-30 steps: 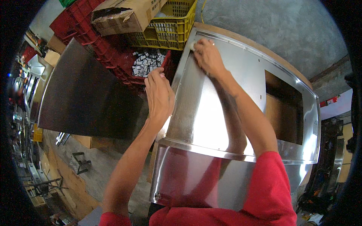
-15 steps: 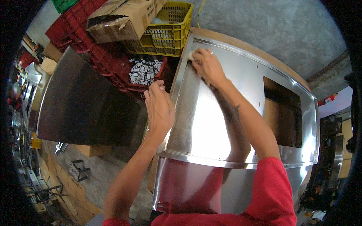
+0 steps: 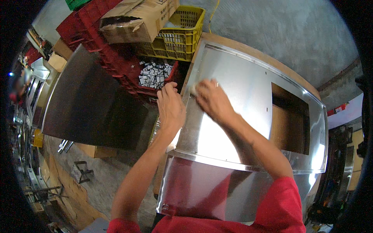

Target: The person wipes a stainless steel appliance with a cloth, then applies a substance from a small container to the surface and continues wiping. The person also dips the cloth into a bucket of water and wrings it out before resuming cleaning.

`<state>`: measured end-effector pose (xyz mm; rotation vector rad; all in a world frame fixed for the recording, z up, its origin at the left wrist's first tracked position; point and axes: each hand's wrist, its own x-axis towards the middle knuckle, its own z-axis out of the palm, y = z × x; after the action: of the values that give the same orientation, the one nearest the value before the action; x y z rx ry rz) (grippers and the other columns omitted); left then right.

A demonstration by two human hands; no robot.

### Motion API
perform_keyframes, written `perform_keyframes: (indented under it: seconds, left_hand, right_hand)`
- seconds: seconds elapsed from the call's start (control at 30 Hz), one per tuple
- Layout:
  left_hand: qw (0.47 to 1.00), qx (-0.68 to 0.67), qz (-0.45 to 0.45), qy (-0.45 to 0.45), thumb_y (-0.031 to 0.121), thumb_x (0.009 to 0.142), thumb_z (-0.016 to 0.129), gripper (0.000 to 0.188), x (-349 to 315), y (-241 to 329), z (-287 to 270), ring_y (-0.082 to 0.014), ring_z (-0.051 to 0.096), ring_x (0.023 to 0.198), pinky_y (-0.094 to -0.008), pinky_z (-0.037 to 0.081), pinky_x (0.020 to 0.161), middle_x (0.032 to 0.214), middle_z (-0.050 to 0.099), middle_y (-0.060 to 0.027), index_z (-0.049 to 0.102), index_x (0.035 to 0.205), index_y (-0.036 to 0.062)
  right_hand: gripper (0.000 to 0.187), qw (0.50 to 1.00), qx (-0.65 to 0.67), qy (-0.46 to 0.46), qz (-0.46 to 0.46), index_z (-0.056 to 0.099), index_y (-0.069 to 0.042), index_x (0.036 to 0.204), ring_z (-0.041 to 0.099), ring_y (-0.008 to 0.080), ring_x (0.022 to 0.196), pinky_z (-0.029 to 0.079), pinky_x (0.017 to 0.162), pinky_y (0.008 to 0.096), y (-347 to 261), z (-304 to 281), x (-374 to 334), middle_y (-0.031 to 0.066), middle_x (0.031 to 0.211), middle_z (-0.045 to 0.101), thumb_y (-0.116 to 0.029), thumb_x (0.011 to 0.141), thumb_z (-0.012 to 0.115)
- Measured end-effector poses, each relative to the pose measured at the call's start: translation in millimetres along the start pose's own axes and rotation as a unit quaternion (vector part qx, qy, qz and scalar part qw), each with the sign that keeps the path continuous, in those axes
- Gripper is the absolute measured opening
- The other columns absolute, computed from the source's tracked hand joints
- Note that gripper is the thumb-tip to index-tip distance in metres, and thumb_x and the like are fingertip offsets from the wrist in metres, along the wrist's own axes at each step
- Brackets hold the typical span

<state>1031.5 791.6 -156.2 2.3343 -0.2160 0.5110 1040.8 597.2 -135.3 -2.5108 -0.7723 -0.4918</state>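
A shiny stainless steel panel [image 3: 237, 73] with a raised rim and a rectangular cutout lies in front of me. My right hand [image 3: 211, 99] is closed around a small pale wad [image 3: 193, 91] and presses it to the panel's left side, close to the rim. Motion smears the fingers, and most of the wad is hidden beneath them. My left hand [image 3: 171, 106] hovers at the panel's left edge, beside the red crate, with loosely bent, slightly parted fingers and nothing visible in them. Its palm and thumb are hidden.
Small white-and-black pieces fill a red crate [image 3: 176, 72] at the panel's far left. Behind it stand a yellow basket [image 3: 194, 37] and a torn cardboard box [image 3: 132, 33]. A dark curved sheet [image 3: 89, 101] sits at left. A grey wall [image 3: 279, 35] borders the far side.
My right hand has slid the pale wad toward me along the panel's left side, from the far corner. My left hand has hardly moved. The whole view has shifted slightly.
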Motion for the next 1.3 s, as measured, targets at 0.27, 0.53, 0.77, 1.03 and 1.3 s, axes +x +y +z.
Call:
perform_keyframes:
  seconds: [0.27,0.53,0.77,1.03,1.3]
  left_hand:
    - [1.000,0.002,0.001,-0.015,0.004,0.101,0.054,0.032,-0.1,12.6,-1.8,-0.0426,0.055,0.114,-0.0541,0.044,0.098,0.126,0.063,-0.0252,0.052,0.132,-0.0039]
    - [0.999,0.046,0.001,0.027,0.004,0.095,0.054,0.033,0.8,11.2,3.9,-0.0446,0.059,0.108,-0.0560,0.049,0.094,0.115,0.066,-0.0247,0.059,0.128,-0.0014]
    - [0.995,0.102,-0.007,0.012,0.006,0.097,0.054,0.033,1.7,23.0,21.0,-0.0392,0.057,0.118,-0.0514,0.049,0.097,0.120,0.062,-0.0233,0.053,0.129,-0.0032]
    - [0.997,0.059,-0.031,0.029,0.006,0.095,0.058,0.038,-10.8,3.8,16.1,-0.0398,0.057,0.114,-0.0521,0.049,0.093,0.120,0.060,-0.0247,0.051,0.131,-0.0043]
    - [0.995,0.087,0.001,0.056,0.008,0.096,0.057,0.018,-5.9,0.7,6.4,-0.0415,0.062,0.101,-0.0526,0.054,0.089,0.106,0.064,-0.0231,0.055,0.112,0.0003]
  right_hand:
    - [0.023,0.997,-0.066,0.009,0.029,0.072,-0.005,0.110,0.060,0.0396,0.115,0.054,0.098,0.0495,49.6,-1.5,30.8,0.0139,0.124,0.066,-0.011,0.088,0.074]
    - [0.020,0.983,-0.113,0.091,0.112,0.077,-0.003,0.104,0.069,0.0459,0.105,0.056,0.094,0.0543,176.1,36.8,116.5,0.0237,0.118,0.071,-0.018,0.094,0.070]
    - [0.022,0.978,-0.158,0.117,0.074,0.068,0.005,0.113,0.061,0.0493,0.114,0.050,0.099,0.0535,197.0,22.5,95.7,0.0278,0.127,0.064,-0.011,0.100,0.062]
    - [0.018,0.998,-0.032,0.029,0.038,0.067,0.005,0.112,0.060,0.0459,0.111,0.051,0.097,0.0504,-4.8,15.6,-1.0,0.0235,0.118,0.065,-0.001,0.094,0.066]
    - [0.025,0.997,-0.049,-0.030,0.050,0.073,-0.002,0.116,0.061,0.0459,0.121,0.047,0.112,0.0529,20.5,6.3,21.5,0.0232,0.129,0.066,-0.017,0.097,0.070]
